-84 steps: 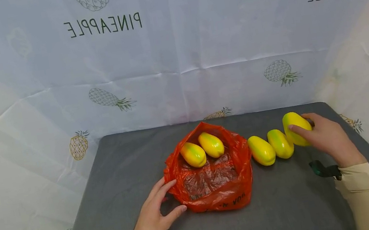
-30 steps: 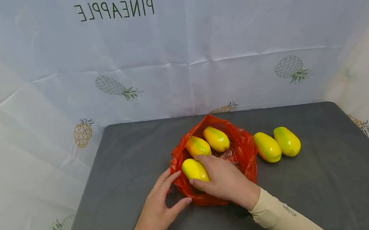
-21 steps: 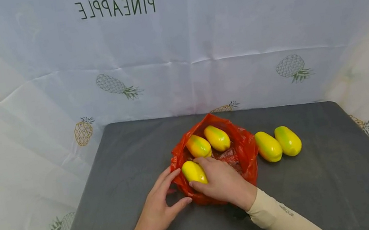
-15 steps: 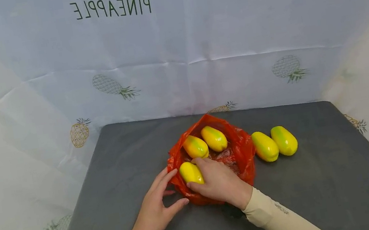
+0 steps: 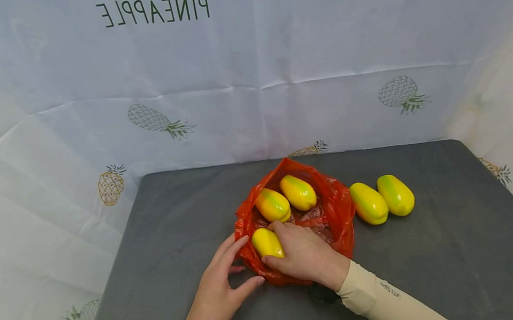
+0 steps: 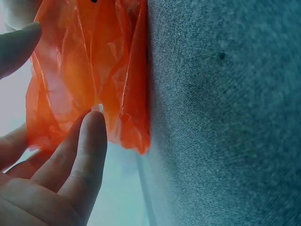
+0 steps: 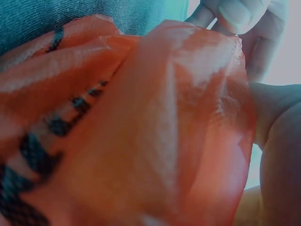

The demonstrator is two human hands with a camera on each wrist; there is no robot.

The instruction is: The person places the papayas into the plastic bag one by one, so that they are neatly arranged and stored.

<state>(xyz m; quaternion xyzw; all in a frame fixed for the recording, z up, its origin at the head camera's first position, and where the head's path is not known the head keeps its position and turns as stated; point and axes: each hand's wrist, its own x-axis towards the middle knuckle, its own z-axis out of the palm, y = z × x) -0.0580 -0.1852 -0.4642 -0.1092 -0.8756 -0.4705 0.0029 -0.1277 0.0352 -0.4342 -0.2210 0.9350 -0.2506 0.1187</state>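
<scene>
A red plastic bag (image 5: 342,208) sits on the dark grey table with its mouth spread wide. My right hand (image 5: 303,250) reaches in over the near rim and grips a yellow papaya (image 5: 267,243) at the left side of the bag. Farther back inside lie two more papayas, a left one (image 5: 272,205) and a right one (image 5: 298,192). My left hand (image 5: 216,289) rests its fingers against the bag's left side, thumb apart from them; in the left wrist view its index finger (image 6: 89,150) touches the plastic. The bag's wall (image 7: 155,127) hides most of my right hand in the right wrist view.
Just right of the bag, two papayas lie side by side, a nearer one (image 5: 369,203) and one beyond it (image 5: 396,195). The grey table (image 5: 452,252) ends at the back against a pineapple-print cloth (image 5: 241,61).
My right hand has carried a papaya from the right end of the row leftward into the bag, then lowered it slightly. My left hand has stayed at the bag's left side.
</scene>
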